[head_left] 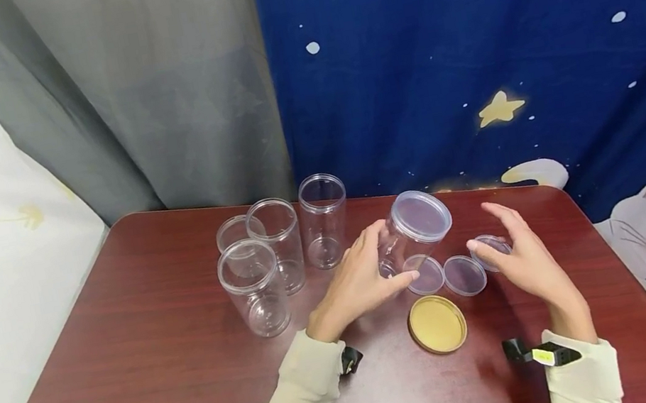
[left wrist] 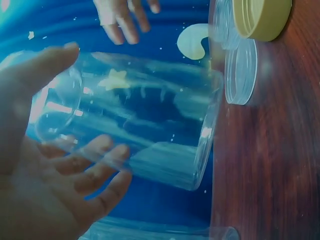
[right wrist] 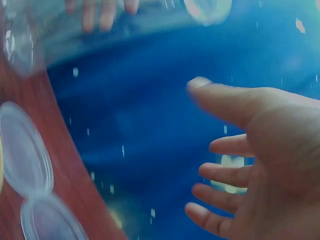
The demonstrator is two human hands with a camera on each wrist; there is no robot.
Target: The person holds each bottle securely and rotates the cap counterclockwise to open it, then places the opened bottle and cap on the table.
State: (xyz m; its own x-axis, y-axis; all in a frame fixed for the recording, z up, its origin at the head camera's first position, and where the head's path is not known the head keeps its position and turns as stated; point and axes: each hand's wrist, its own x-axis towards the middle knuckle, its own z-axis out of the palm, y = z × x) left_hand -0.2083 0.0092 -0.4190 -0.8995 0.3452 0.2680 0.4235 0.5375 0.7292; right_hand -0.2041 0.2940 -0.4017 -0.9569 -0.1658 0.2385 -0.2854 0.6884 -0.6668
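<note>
My left hand (head_left: 358, 283) grips a clear plastic jar (head_left: 403, 245), thumb on one side and fingers round the other. The jar tilts, its top capped by a translucent lid (head_left: 421, 216). In the left wrist view, the see-through jar body (left wrist: 155, 120) stretches out from my palm. To the right, my right hand (head_left: 528, 259) is held apart from the jar, thumb and fingers spread and holding nothing. Beneath and between the hands lie three flat clear lids (head_left: 464, 276), one partly behind the right thumb. A gold lid (head_left: 438, 325) lies nearer to me.
Several lidless clear jars stand left of my left hand, including a front jar (head_left: 253, 293) and a rear jar (head_left: 327, 222). The reddish-brown table (head_left: 134, 379) ends at a grey curtain (head_left: 181, 97) and a blue star-patterned curtain (head_left: 395, 95).
</note>
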